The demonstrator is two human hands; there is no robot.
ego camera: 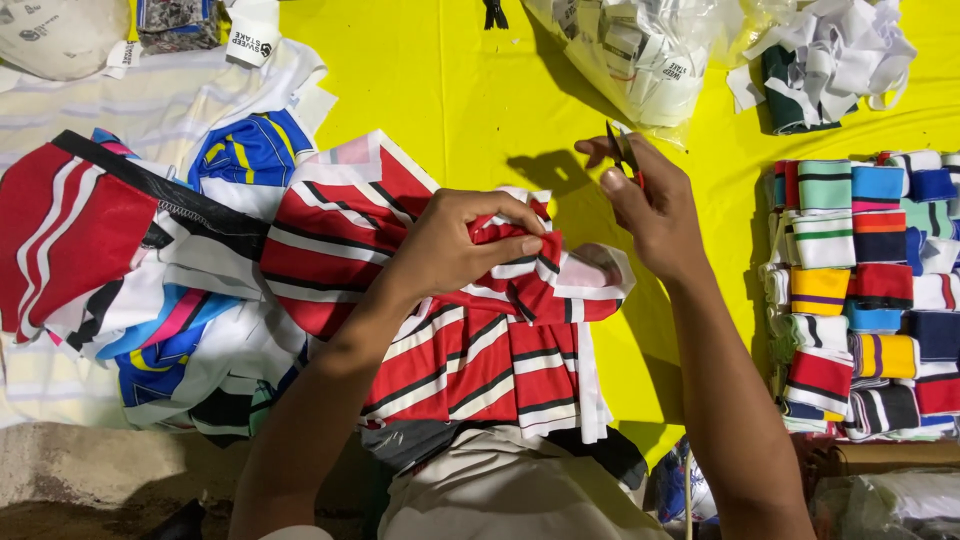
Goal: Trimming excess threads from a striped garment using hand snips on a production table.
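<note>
Left hand (455, 245) pinches striped garment (470, 340); right hand (650, 205) grips snips (620, 152); folded collars (870, 290) right.

One head-worn camera looks steeply down, close over the yellow table (450, 90); its far edge lies at top, the person's lap nearest at bottom.

A yellow table (450, 90) has neat folded striped bands (865, 300) stacked at one side. A clear bag of white tags (640, 55) sits up top. Blue and white shirts (230, 160) lie piled nearby.
</note>
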